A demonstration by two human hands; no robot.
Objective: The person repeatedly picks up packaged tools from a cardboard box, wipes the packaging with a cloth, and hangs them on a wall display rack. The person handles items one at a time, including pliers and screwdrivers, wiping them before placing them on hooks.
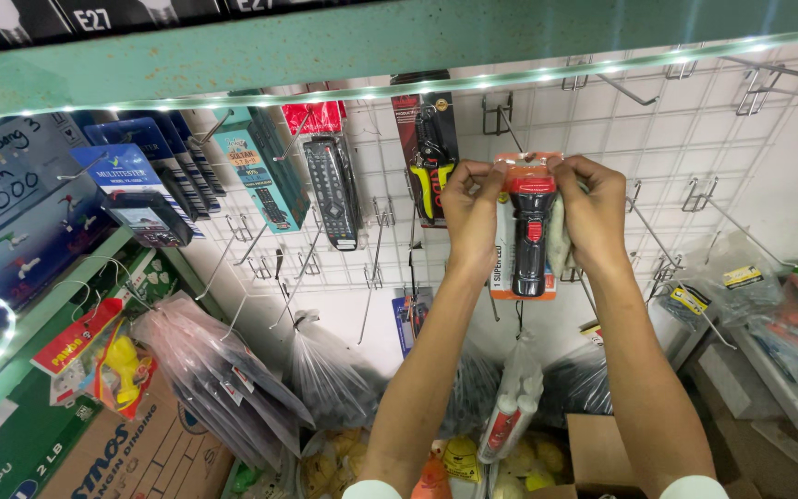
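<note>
Both my hands are raised to a white wire grid wall (685, 139) and hold a carded flashlight pack (528, 231) by its top corners. The pack shows a black flashlight with a red head and red switch on an orange and white card. My left hand (473, 212) pinches the upper left corner. My right hand (593, 212) pinches the upper right corner and also has a pale cloth (558, 242) tucked in its palm. The pack's top sits at a metal hook on the grid.
On the grid's hooks hang a plier pack (431, 157), a black remote control (334, 189), teal boxes (260, 176) and blue meter boxes (136, 180). Empty hooks (768, 79) stick out at the right. Clear plastic bags (214, 370) and cardboard boxes (602, 453) lie below. A green shelf (325, 46) runs overhead.
</note>
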